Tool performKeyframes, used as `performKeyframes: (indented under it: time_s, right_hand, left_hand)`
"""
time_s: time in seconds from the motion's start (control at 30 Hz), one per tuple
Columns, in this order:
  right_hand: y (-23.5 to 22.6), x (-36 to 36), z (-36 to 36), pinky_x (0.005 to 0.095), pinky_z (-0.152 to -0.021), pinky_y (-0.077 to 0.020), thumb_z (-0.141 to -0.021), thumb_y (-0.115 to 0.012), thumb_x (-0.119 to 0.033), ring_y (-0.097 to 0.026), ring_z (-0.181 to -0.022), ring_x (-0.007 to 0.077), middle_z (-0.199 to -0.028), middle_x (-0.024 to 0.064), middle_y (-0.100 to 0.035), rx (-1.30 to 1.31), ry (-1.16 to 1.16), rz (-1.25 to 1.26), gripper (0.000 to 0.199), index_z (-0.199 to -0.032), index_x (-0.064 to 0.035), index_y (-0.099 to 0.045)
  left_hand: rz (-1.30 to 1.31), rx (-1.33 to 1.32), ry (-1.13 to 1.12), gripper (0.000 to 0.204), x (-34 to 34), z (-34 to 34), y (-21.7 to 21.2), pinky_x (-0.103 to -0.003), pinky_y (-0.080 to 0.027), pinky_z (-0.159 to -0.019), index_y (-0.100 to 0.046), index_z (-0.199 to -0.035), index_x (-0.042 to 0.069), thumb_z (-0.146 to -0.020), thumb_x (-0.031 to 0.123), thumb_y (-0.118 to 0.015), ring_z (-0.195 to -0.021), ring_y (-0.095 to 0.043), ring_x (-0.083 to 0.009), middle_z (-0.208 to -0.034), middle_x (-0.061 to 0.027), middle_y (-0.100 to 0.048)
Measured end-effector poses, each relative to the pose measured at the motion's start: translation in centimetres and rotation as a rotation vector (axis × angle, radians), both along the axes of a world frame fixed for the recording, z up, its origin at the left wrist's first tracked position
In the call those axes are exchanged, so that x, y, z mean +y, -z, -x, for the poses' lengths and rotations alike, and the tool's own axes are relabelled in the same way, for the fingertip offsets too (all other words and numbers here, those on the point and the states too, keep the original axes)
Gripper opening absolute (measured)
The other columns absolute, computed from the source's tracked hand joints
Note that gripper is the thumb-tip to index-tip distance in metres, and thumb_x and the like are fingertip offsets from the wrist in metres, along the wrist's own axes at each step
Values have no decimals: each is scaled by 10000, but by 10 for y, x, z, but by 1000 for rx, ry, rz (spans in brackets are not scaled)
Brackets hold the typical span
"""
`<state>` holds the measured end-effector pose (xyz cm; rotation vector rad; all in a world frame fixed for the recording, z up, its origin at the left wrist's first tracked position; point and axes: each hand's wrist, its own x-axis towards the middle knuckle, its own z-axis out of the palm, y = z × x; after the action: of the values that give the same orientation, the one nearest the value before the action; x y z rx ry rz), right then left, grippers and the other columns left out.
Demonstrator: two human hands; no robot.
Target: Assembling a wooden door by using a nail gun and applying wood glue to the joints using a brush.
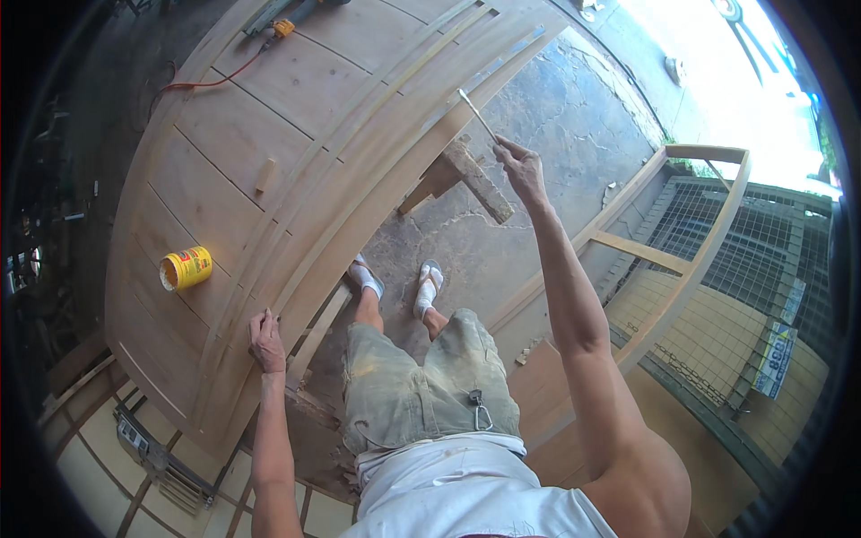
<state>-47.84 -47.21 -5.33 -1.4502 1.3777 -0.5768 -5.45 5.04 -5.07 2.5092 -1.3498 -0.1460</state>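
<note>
A wide wooden panel (pixel 235 121), made of several boards, lies in front of me with long thin wooden strips (pixel 387 94) along its near side. My right hand (pixel 522 170) grips a thin stick-like applicator (pixel 481 118), raised off the panel's near edge. The applicator's tip is pale; whether it is a brush is too small to tell. My left hand (pixel 266 342) is at the panel's near edge with fingers pinched together on the strips, and what they hold is hidden. A yellow tub (pixel 186 268) with an open end sits on the panel beyond my left hand.
A small wood block (pixel 265 175) and a power tool (pixel 283 28) with a red cord lie on the panel. A wooden support (pixel 475 179) juts out below. At right, a curved wooden frame (pixel 639 251) stands beside a wire mesh (pixel 717 235). My feet are on the cracked floor (pixel 556 117).
</note>
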Motion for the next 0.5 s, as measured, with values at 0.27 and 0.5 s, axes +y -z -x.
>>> performKeyframes:
  time_s: [0.27, 0.5]
  right_hand:
    - [-12, 41, -17, 255, -702, -494, -1008, -715, -297, -593, -761, 75, -855, -13, -707, -105, -151, -204, 402, -1354, -93, -747]
    - [15, 112, -58, 227, -695, -459, -997, -761, -238, -537, -776, 39, -869, -50, -666, -153, -84, -224, 427, -1395, -91, -718]
  left_hand:
    - [25, 6, -15, 352, 2, -3, 3, -424, -541, -824, -758, -1251, 54, -900, 46, -781, -967, -662, -297, -1067, -108, -666]
    - [22, -53, 6, 345, 5, -1, 3, -428, -549, -824, -765, -1240, 76, -897, 33, -773, -981, -672, -289, -1078, -98, -670]
